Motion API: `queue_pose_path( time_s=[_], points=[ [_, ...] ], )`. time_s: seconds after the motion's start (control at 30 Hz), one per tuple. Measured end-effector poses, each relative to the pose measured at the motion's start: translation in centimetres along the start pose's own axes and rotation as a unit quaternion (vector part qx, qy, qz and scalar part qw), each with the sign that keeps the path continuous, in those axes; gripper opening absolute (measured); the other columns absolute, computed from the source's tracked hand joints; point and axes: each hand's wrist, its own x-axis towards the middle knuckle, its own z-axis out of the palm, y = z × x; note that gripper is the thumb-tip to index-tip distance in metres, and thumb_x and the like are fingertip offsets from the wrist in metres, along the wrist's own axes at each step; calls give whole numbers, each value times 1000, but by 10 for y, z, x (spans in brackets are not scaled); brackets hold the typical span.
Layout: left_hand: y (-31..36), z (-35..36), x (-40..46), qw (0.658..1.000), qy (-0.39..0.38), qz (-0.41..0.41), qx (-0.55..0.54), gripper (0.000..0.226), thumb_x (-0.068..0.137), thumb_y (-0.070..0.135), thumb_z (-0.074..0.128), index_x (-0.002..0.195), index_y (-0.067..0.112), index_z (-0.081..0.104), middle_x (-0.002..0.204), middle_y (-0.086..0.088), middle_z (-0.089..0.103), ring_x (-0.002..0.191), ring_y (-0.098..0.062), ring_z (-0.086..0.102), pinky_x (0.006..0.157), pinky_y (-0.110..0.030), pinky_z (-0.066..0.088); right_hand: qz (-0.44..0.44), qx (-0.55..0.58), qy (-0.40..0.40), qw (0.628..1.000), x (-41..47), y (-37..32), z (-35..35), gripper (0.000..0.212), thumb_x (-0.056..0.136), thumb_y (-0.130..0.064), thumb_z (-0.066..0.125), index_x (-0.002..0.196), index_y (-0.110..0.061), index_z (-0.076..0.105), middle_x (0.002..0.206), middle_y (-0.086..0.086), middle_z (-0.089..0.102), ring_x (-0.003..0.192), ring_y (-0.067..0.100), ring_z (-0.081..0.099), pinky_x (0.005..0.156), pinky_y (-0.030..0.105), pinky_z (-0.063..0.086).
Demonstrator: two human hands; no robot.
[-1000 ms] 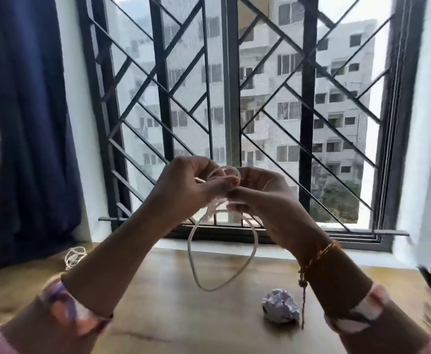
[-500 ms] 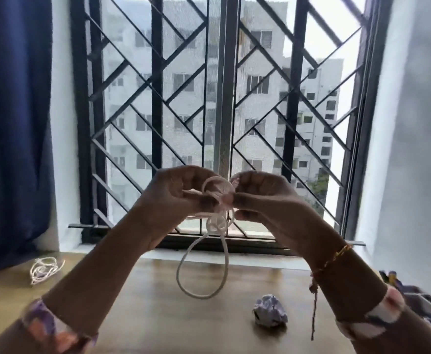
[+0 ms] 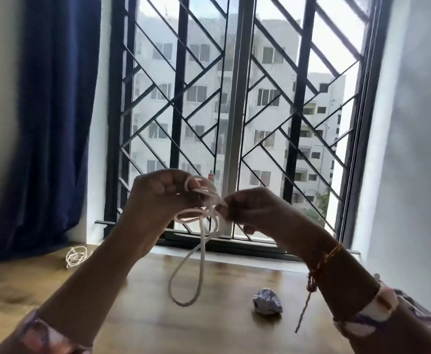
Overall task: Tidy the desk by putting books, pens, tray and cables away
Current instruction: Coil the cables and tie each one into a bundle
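Note:
I hold a white cable (image 3: pixel 201 254) up in front of the window, above the wooden desk (image 3: pixel 143 310). My left hand (image 3: pixel 158 198) grips its coiled upper loops. My right hand (image 3: pixel 250 210) pinches the cable where the strands cross. A long loop hangs down between my forearms, above the desk. A second white cable (image 3: pixel 76 256), bundled, lies on the desk at the back left near the curtain.
A crumpled paper ball (image 3: pixel 267 301) lies on the desk under my right forearm. A dark blue curtain (image 3: pixel 48 123) hangs at the left, a barred window (image 3: pixel 235 111) stands straight ahead, and a white wall (image 3: pixel 413 149) closes the right side.
My hands have drawn a little apart, the right one pulling the cable to the right. The hanging loop has become narrower. The camera view has shifted.

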Motion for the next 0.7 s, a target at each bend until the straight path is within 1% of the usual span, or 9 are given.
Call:
queue_pose_path(
  time_s=[0.07, 0.17, 0.27, 0.33, 0.4, 0.47, 0.53, 0.63, 0.7],
  points=[
    [6, -1, -11, 1000, 19, 6, 22, 20, 61, -11, 71, 71, 5, 64, 71, -4, 74, 65, -18, 71, 55, -24, 57, 51, 86, 100, 990, -16, 0, -7, 10, 83, -13, 64, 87, -6, 70, 71, 4, 57, 56, 11, 42, 50, 20, 31],
    [9, -9, -30, 992, 80, 37, 87, 26, 66, -10, 71, 65, 15, 65, 61, 5, 71, 61, -12, 68, 55, -26, 58, 126, 244, 238, 932, -36, -5, -13, 6, 84, -9, 64, 81, -5, 67, 67, 2, 62, 44, 7, 46, 38, 17, 34],
    [8, -14, -47, 977, 108, 76, 167, 32, 70, -3, 74, 66, 28, 71, 61, 11, 71, 58, -19, 65, 58, -38, 58, 151, 302, 296, 893, -46, -6, -10, 7, 85, -7, 62, 78, -5, 64, 58, 0, 63, 39, 6, 52, 38, 15, 41],
    [9, -14, -52, 965, 129, 99, 206, 34, 73, 2, 74, 67, 36, 71, 63, 15, 71, 56, -14, 64, 57, -38, 57, 154, 332, 306, 879, -49, -6, -9, 8, 86, -7, 61, 78, -7, 63, 60, 1, 63, 42, 8, 56, 40, 15, 44],
    [8, -18, -49, 959, 158, 114, 207, 31, 75, 5, 74, 74, 35, 68, 66, 22, 70, 57, -7, 65, 58, -34, 59, 152, 348, 306, 873, -49, -3, -9, 9, 86, -7, 61, 77, -7, 63, 63, 2, 63, 45, 9, 61, 41, 16, 45],
    [4, -22, -43, 955, 181, 118, 204, 26, 75, 3, 73, 83, 27, 68, 69, 25, 69, 62, -5, 68, 60, -29, 59, 149, 350, 307, 873, -44, 2, -11, 9, 86, -7, 61, 77, -8, 63, 65, 2, 65, 48, 11, 65, 41, 17, 46],
    [-4, -23, -34, 961, 193, 94, 176, 25, 75, -1, 71, 91, 17, 68, 70, 20, 71, 67, -6, 70, 61, -24, 59, 138, 352, 306, 874, -37, 8, -16, 10, 86, -8, 61, 77, -9, 63, 69, 2, 66, 54, 14, 68, 42, 18, 47],
    [-16, -22, -17, 977, 169, 41, 127, 22, 76, -4, 68, 96, 6, 66, 72, 9, 72, 65, -8, 69, 59, -20, 57, 151, 292, 238, 914, -27, 12, -25, 7, 86, -11, 60, 82, -7, 63, 76, 6, 65, 61, 17, 68, 46, 23, 50],
    [-23, -24, -4, 988, 134, -13, 81, 14, 79, -3, 66, 86, 9, 68, 66, 5, 72, 61, -9, 67, 59, -20, 57, 209, 136, 143, 958, -18, 14, -27, 18, 86, -16, 60, 92, 1, 63, 83, 11, 64, 66, 16, 65, 49, 26, 52]
  ],
)
